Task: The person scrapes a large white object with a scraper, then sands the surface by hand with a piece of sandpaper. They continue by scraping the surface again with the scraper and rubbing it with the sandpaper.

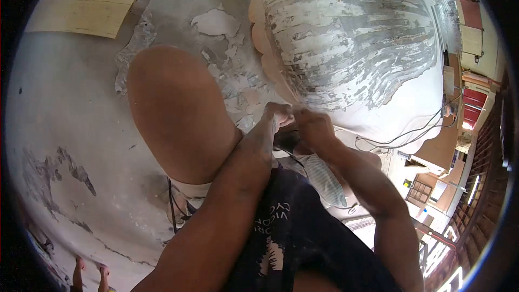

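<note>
A large white piece with a scalloped edge (258, 38) and a rough, streaked grey and white top (346, 38) lies ahead of me at the upper right. Both of my hands meet close together at its near lower corner. My left hand (279, 114) is closed, with its fingers curled. My right hand (313, 126) is also closed beside it, slightly blurred. Whatever lies between the fingers is too small or hidden to make out. Just below the hands is a dark object (286, 140), partly covered by my wrists.
Pale flakes and scraps (243, 94) litter the floor by the piece. A thin wooden sheet (92, 2) lies at upper left. A dark cable (389, 143) loops over the right side. My bent knee (173, 103) is left of the hands. Another person's feet (92, 265) show at lower left.
</note>
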`<action>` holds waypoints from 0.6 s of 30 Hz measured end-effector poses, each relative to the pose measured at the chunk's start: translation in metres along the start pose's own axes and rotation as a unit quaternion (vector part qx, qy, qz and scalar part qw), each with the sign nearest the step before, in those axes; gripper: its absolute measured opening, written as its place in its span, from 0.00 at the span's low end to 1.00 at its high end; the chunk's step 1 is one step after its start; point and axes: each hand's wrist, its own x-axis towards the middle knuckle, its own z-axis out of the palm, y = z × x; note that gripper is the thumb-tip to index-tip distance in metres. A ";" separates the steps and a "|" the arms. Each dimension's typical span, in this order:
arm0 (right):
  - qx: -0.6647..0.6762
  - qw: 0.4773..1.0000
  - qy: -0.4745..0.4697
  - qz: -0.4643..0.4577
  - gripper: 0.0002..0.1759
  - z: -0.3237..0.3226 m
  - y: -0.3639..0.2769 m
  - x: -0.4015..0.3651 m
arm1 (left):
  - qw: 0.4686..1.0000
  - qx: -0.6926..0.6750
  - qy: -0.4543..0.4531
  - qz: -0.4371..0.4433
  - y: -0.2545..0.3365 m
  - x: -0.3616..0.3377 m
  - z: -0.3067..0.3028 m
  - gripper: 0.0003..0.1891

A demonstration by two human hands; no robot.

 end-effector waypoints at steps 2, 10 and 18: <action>0.004 0.999 -0.018 0.041 0.11 0.006 0.004 -0.032 | 0.965 0.236 -0.053 0.105 -0.020 0.025 -0.030 0.11; 0.142 0.974 0.041 0.170 0.10 0.003 0.012 -0.088 | 0.717 0.658 0.028 0.228 -0.003 0.027 -0.027 0.17; 0.351 0.887 0.195 0.227 0.13 0.015 0.025 -0.118 | 0.778 0.455 0.209 0.379 0.001 0.065 -0.045 0.20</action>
